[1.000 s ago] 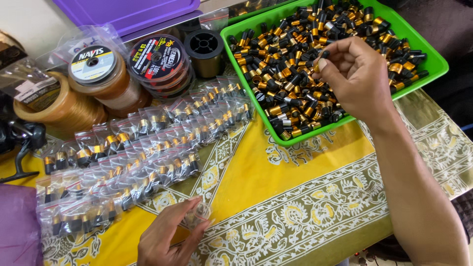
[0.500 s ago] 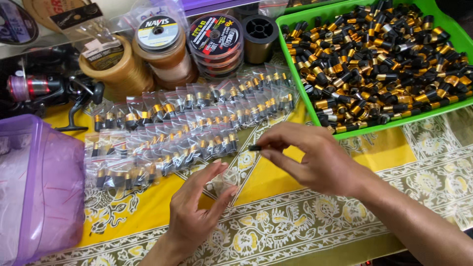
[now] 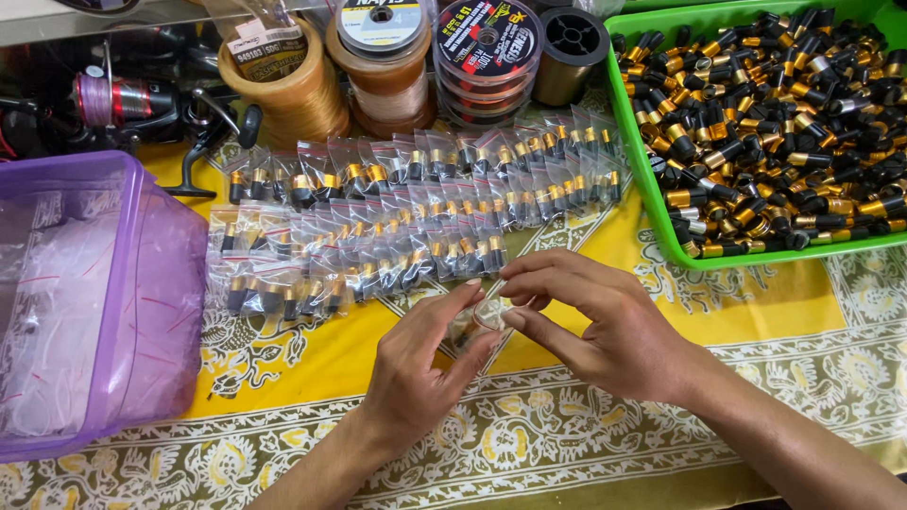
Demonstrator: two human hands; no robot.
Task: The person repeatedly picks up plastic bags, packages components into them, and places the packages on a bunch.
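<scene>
My left hand (image 3: 416,364) and my right hand (image 3: 595,321) meet over the yellow patterned cloth (image 3: 312,359), both pinching one small clear plastic bag (image 3: 477,316) with a black and gold part inside. Just beyond my fingers lie rows of filled small bags (image 3: 397,217), each holding black and gold parts. A green tray (image 3: 661,227) at the upper right is heaped with several loose black and gold parts (image 3: 784,113).
A purple translucent box (image 3: 142,312) with clear empty bags stands at the left. Spools of fishing line (image 3: 383,57) stand along the back, beside a dark empty spool (image 3: 572,42). A fishing reel (image 3: 123,104) lies at the back left.
My right hand left the green tray and came down to my left hand at the cloth. The view shifted left, bringing the purple box in. Both hands now pinch the small bag.
</scene>
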